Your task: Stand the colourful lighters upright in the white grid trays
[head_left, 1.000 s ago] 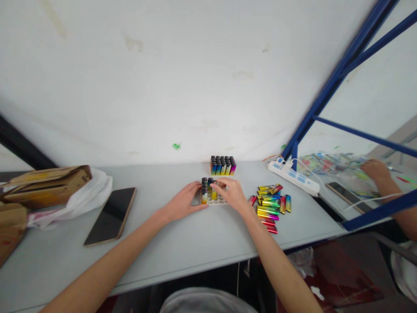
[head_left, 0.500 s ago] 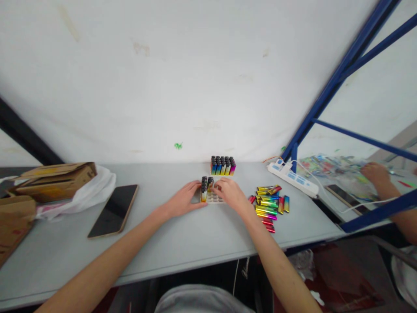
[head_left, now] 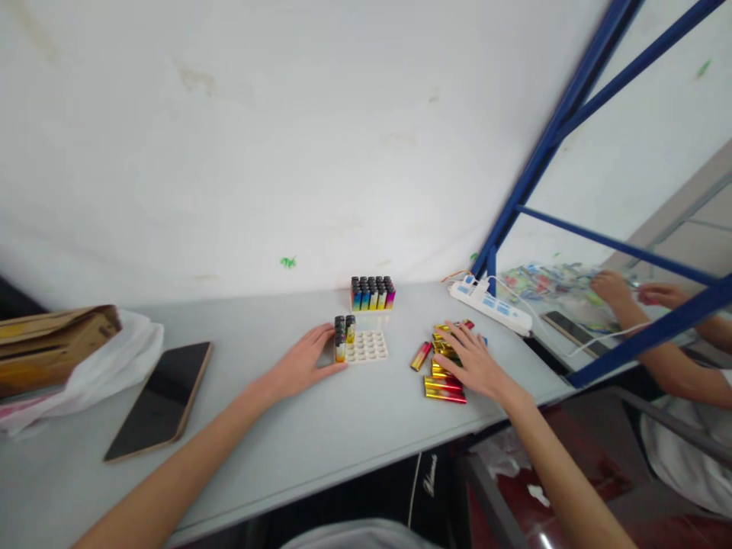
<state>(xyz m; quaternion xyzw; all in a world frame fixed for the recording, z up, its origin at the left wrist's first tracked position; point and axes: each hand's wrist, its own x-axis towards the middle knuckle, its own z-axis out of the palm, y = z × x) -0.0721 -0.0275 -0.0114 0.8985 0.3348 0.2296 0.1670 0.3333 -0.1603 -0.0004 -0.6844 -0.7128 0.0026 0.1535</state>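
Note:
My left hand is curled round the left end of a white tray with round holes, thumb at the front corner and fingers at the back. At that end stand several upright battery-like cylinders with black tops and yellowish bodies; the other holes are bare. My right hand lies spread over a heap of loose, shiny gold and red cylinders, partly hiding them. No cylinder is visibly gripped in it. One red and gold cylinder lies apart, between the heap and the tray.
Behind the tray stands a full block of similar cylinders. A phone, a white plastic bag and a cardboard box lie left. A power strip and blue frame stand right; a co-worker's arm shows beyond.
My right hand has moved from the tray to the loose cylinders, its fingers spreading over them. My left hand stays at the tray. The whole view has shifted slightly.

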